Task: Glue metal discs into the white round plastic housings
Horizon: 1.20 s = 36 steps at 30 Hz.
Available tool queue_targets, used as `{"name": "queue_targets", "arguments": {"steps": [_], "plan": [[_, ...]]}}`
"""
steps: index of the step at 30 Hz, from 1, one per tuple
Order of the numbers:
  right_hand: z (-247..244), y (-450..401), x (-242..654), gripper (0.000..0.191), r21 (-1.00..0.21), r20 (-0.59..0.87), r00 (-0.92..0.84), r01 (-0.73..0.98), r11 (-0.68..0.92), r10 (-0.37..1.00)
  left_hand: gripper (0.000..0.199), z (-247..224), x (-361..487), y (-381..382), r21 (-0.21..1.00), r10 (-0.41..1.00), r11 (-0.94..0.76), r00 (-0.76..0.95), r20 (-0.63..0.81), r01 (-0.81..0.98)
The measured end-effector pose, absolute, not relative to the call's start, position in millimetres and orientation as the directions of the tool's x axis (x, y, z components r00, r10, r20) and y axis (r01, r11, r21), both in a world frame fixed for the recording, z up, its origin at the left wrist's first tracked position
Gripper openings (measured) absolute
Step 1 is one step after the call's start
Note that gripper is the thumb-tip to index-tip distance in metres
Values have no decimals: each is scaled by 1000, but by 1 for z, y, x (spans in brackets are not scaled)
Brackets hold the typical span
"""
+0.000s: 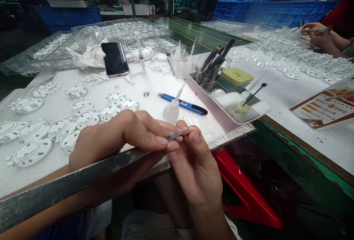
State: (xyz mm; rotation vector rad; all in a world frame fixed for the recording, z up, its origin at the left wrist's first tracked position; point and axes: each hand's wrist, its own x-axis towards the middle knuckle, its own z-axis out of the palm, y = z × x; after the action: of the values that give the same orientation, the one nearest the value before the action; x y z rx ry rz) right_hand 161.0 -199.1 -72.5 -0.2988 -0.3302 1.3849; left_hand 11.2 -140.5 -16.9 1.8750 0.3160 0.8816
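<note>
My left hand (118, 133) is closed around a long grey pointed metal tool (83, 176), whose shaft runs back to the lower left edge of the view. The tool's tip meets the fingertips of my right hand (197, 166), which are pinched together; whatever lies between them is too small to make out. Just behind the fingers stands a translucent squeeze bottle (170, 112) with a thin nozzle. A blue pen-like tool (184, 104) lies beyond it. White round parts (30, 153) with small knobs are spread over the white work surface (149, 109) at the left.
A phone (115, 59) leans near clear trays (55, 46) of white parts. On the right are a pink organizer (212, 109) with tools, a yellow-green tin (236, 76) and a printed card (326, 103). Another person's hands (322, 37) work at the far right, near blue crates (276, 13).
</note>
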Motion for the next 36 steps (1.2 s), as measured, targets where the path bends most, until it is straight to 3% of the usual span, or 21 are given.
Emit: {"name": "queue_targets", "arguments": {"steps": [5,7,24,29,36], "plan": [[-73,-199,161,9,-382,66,141,-911,156,988,13,-22,20,-150,866,690,-491,563,454,-97],[-74,-199,161,8,-375,71,136,-914,153,988,20,-22,22,-151,846,680,-529,560,472,-71],[-74,-198,161,5,-390,81,148,-906,168,986,16,-14,26,-152,771,706,-632,467,533,76],[-74,-199,160,6,-384,76,154,-907,171,985,19,-13,19,-141,708,597,-706,569,566,37],[-75,-198,160,5,-404,78,159,-897,177,984,15,-16,25,-150,775,680,-631,505,532,33]]}}
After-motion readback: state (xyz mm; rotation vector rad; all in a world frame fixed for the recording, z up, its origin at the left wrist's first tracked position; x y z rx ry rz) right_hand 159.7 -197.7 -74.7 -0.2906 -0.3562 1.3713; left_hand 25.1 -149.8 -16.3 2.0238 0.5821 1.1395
